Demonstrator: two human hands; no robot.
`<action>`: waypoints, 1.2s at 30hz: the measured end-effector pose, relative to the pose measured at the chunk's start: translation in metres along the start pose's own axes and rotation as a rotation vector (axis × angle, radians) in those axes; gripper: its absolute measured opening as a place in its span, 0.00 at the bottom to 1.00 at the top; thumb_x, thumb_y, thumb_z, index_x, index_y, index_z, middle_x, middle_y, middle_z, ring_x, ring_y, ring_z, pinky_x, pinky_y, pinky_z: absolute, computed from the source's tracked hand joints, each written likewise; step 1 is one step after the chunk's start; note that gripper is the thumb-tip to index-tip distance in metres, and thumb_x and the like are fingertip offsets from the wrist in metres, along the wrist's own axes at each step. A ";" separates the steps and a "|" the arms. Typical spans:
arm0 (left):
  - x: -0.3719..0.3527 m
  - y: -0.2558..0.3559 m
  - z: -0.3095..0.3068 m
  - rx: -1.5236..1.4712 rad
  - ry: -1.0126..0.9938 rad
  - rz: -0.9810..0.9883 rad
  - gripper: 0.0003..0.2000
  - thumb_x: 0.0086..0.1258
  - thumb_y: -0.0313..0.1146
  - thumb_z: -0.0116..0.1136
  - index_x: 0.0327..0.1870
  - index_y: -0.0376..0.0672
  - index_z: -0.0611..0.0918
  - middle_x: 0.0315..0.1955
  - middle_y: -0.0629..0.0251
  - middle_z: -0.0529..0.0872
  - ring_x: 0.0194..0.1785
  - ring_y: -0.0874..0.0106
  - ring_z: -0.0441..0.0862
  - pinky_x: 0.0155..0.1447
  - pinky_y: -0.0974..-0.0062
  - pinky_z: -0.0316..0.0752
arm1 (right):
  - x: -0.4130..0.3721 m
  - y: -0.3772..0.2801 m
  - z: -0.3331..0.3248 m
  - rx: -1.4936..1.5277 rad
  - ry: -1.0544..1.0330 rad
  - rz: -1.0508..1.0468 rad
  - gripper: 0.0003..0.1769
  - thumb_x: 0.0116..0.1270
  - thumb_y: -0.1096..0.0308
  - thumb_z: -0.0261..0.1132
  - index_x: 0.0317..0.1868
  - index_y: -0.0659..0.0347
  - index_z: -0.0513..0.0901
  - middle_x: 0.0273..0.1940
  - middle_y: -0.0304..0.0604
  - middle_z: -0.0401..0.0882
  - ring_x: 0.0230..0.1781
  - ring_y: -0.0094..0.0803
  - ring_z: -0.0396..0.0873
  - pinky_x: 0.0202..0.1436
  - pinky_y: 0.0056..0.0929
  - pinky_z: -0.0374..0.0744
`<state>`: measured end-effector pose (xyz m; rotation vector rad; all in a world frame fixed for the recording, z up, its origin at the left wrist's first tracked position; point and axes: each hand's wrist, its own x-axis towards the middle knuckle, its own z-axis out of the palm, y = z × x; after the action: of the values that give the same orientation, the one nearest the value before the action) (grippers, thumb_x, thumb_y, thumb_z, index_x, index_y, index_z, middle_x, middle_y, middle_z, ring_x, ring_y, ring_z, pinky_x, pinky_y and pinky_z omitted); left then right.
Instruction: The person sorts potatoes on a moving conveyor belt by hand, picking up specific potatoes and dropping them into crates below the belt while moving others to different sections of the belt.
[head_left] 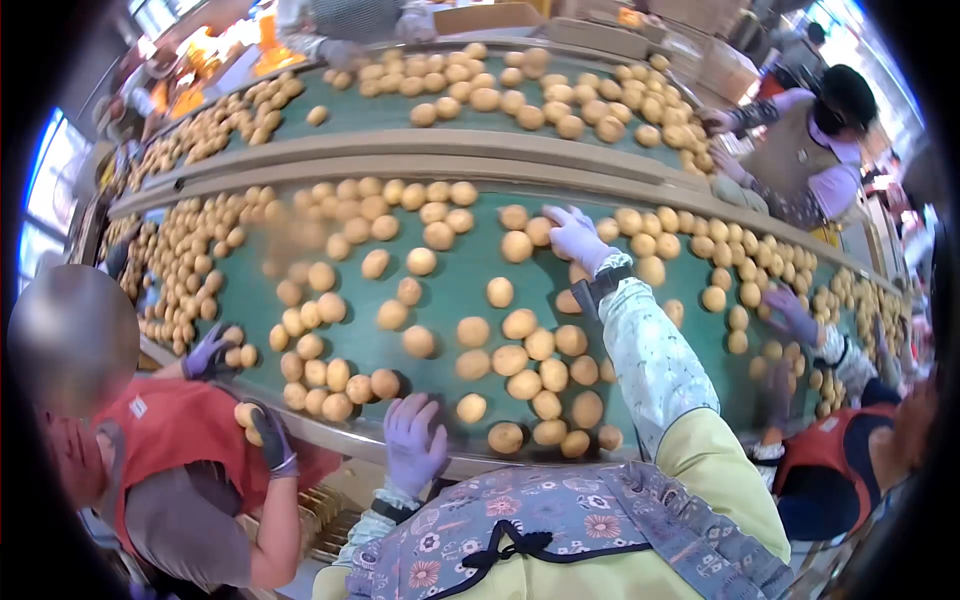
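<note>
My right hand (582, 240), in a lilac glove, reaches across the green belt (460, 285) with its fingers stretched out. Its fingertips are right at a potato (538, 232) near the far side, and more potatoes lie on both sides of it. At the near metal edge, my left hand (411, 440) is held palm down with fingers spread and nothing in it. A small cluster of potatoes (337, 406) lies just left of that hand, and a single potato (471, 407) sits to its right.
A board divider (420, 143) separates this belt from a second one loaded with potatoes (485, 99). Co-workers stand close on both sides; one in a red vest (180, 420) holds potatoes in a gloved hand (272, 440). Another person (800, 160) works across the belt.
</note>
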<state>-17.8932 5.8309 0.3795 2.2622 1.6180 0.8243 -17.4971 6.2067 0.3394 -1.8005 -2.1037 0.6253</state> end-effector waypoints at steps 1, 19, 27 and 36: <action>0.003 0.000 -0.007 0.013 0.023 -0.054 0.27 0.73 0.37 0.73 0.72 0.43 0.84 0.72 0.52 0.85 0.79 0.47 0.80 0.87 0.41 0.70 | -0.005 -0.040 -0.005 -0.084 -0.026 0.162 0.33 0.77 0.49 0.68 0.81 0.39 0.84 0.80 0.63 0.76 0.81 0.67 0.74 0.86 0.62 0.72; 0.018 -0.041 -0.115 -1.208 -0.025 -0.574 0.33 0.86 0.38 0.69 0.87 0.39 0.75 0.75 0.56 0.86 0.76 0.65 0.83 0.80 0.60 0.79 | -0.207 -0.325 0.043 1.318 -0.610 -0.123 0.53 0.76 0.68 0.80 0.95 0.64 0.63 0.73 0.52 0.86 0.71 0.45 0.87 0.81 0.43 0.80; -0.013 -0.093 -0.193 -1.566 0.312 -0.961 0.17 0.94 0.42 0.60 0.70 0.39 0.83 0.46 0.61 0.89 0.44 0.72 0.88 0.46 0.75 0.85 | -0.213 -0.404 0.105 0.365 -0.329 -0.754 0.51 0.69 0.63 0.83 0.88 0.68 0.71 0.85 0.63 0.73 0.84 0.63 0.74 0.88 0.56 0.72; -0.246 -0.208 -0.216 -1.641 0.879 -1.352 0.16 0.93 0.43 0.56 0.54 0.37 0.85 0.37 0.56 0.89 0.37 0.64 0.88 0.33 0.67 0.82 | -0.207 -0.463 0.180 -0.066 -0.299 -1.059 0.49 0.64 0.47 0.82 0.84 0.54 0.81 0.83 0.58 0.72 0.85 0.71 0.64 0.87 0.68 0.66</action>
<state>-18.2370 5.6504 0.3765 -0.3795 1.2023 1.6390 -17.9462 5.9243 0.4304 -0.4092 -2.8371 0.5156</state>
